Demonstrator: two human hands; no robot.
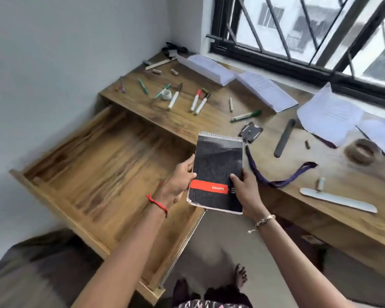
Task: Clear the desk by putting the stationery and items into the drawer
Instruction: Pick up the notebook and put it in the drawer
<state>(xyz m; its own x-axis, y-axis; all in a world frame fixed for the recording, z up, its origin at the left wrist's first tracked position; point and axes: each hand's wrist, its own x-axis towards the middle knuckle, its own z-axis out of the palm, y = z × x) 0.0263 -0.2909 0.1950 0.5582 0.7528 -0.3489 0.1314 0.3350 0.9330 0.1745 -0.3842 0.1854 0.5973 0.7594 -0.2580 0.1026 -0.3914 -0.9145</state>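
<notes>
A black spiral notepad (217,165) with a red band is held in the air over the desk's front edge, beside the open wooden drawer (93,165). My left hand (178,181) grips its left edge and my right hand (246,192) grips its lower right corner. The drawer is pulled far out and looks bare inside. On the wooden desk (209,121) lie several markers (197,101), a green marker (246,116), green pens (142,85), a purple lanyard (280,174) with a badge holder (250,131), and a white ruler (338,200).
Stacks of paper (211,68) and loose sheets (329,114) lie along the barred window (298,41). A tape roll (361,151), a dark flat case (284,137), a small white roll (166,94) and scissors (172,51) are also on the desk. My bare feet (240,276) stand on the floor below.
</notes>
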